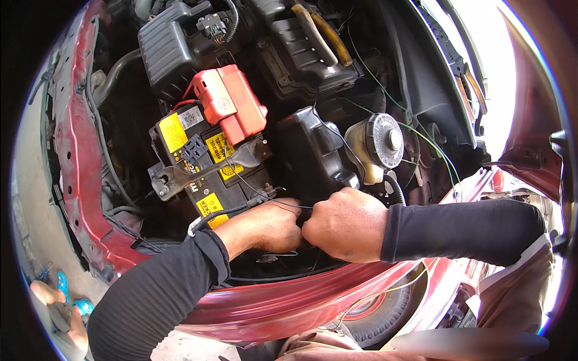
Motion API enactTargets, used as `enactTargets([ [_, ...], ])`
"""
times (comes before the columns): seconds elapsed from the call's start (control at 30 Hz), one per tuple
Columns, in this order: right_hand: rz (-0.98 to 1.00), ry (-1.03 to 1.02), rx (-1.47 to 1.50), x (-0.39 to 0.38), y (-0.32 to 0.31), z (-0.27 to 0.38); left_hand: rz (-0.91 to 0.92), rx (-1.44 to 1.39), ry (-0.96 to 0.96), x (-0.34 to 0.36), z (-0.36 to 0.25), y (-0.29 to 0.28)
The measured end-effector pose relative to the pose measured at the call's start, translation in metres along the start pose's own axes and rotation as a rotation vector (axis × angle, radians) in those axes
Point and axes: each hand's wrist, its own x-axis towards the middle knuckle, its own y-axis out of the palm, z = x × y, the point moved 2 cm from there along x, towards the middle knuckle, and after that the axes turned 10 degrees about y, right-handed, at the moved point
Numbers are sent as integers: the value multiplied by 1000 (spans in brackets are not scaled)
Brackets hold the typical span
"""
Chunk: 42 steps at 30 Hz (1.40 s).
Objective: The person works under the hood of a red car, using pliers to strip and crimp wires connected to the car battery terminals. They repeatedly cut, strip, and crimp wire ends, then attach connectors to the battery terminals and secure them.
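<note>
Both my hands are closed and meet knuckle to knuckle over the front side of the engine bay, beside the car battery (256,180). My left hand (271,227) is curled with its fingertips hidden, so what it grips does not show. A thin black wire (245,182) crosses the battery, passes over my left hand and runs into my right hand (348,225), which is a fist. On the battery top sits a small black relay-like block (194,148). A metal hold-down bracket (205,171) spans the battery, and a red terminal cover (232,102) caps its far end.
Right of the battery stand a black box (310,147) and a fluid reservoir with a round cap (385,140). Yellow-handled pliers (322,36) lie on a black cover; another handled tool (472,90) rests at the right edge. Green-yellow wires (430,141) trail over the red fender (259,304).
</note>
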Motion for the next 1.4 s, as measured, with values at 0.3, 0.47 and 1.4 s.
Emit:
enactTargets([
  [0.3,65,73,17,0,-7,5,24,48,80,-11,-9,-10],
  [0.47,198,94,17,-24,-23,-12,42,-163,26,-16,-19,-9],
  [1.4,-218,127,351,-147,-14,-113,-306,-105,365,-7,-15,16],
])
